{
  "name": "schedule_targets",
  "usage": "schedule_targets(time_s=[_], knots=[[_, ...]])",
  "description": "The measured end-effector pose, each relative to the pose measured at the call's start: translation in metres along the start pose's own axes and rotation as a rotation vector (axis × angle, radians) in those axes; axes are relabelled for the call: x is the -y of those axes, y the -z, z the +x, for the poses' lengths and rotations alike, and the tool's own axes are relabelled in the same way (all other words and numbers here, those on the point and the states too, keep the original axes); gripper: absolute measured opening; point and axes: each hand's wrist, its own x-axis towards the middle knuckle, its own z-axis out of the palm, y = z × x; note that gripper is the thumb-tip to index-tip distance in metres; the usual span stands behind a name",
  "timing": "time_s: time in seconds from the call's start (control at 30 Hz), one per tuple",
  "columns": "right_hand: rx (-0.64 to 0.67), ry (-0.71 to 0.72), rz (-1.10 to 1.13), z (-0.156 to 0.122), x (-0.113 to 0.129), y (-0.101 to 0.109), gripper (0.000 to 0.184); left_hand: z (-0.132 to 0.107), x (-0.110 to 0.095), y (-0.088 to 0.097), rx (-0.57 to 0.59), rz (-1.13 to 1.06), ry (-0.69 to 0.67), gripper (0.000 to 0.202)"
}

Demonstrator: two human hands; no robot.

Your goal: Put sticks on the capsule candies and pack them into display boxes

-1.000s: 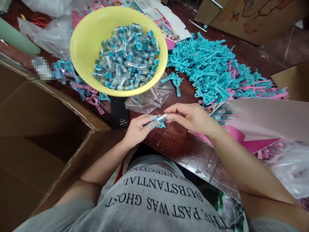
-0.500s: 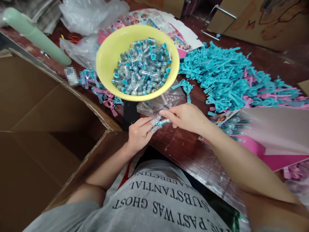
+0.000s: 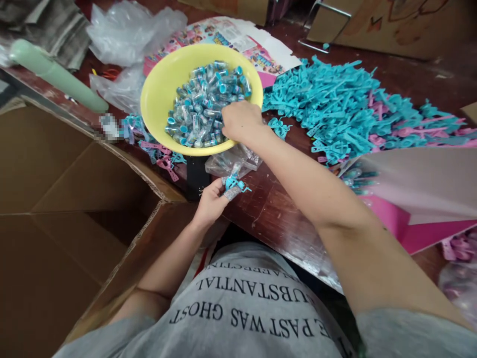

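Observation:
My left hand [image 3: 211,201], tape wrapped around its thumb and fingertip, pinches a blue plastic clip piece [image 3: 234,185] over the table's front edge. A clear rounded end sticks up from that piece; whether it is a separate part I cannot make out. Over the yellow bowl [image 3: 156,74], my right hand [image 3: 242,119] reaches in with fingers curled down among small clear tubes [image 3: 201,107] with blue caps. Its fingertips are hidden, so what they hold does not show. Just right of the bowl lie a few loose blue pieces [image 3: 278,128].
A big heap of blue plastic pieces [image 3: 335,104], mixed with pink ones, spreads to the right. In front of it stands an open pink-and-white display box [image 3: 402,199] holding filled items. Left are a large cardboard box [image 3: 67,179], a green cylinder [image 3: 59,74] and plastic bags [image 3: 126,30].
My right hand has left the small tube at my left hand and moved up into the bowl. My left hand stays low, its blue piece now turned with a clear end upward.

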Motion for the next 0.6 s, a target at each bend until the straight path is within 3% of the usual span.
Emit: schedule_targets(time_s=[0.07,0.2,0.33,0.47,0.6], knots=[[-0.007,-0.121,-0.012,-0.034,0.009,0.023,0.027,-0.001,-0.003,0.0,-0.013,-0.033,0.057,0.052],[0.021,-0.001,0.277,-0.139,0.015,0.064,0.02,-0.004,-0.012,0.005,0.036,-0.07,0.147,0.056],[0.036,-0.015,0.536,-0.225,0.002,0.064,0.016,-0.005,-0.018,0.0,0.224,0.004,0.142,0.044],[-0.002,-0.087,0.714,-0.263,-0.004,0.051,0.018,-0.004,-0.021,-0.02,0.403,0.101,0.107,0.032],[-0.006,-0.214,0.73,-0.279,-0.001,0.054,0.026,-0.008,-0.017,-0.039,0.442,0.232,-0.028,0.025]])
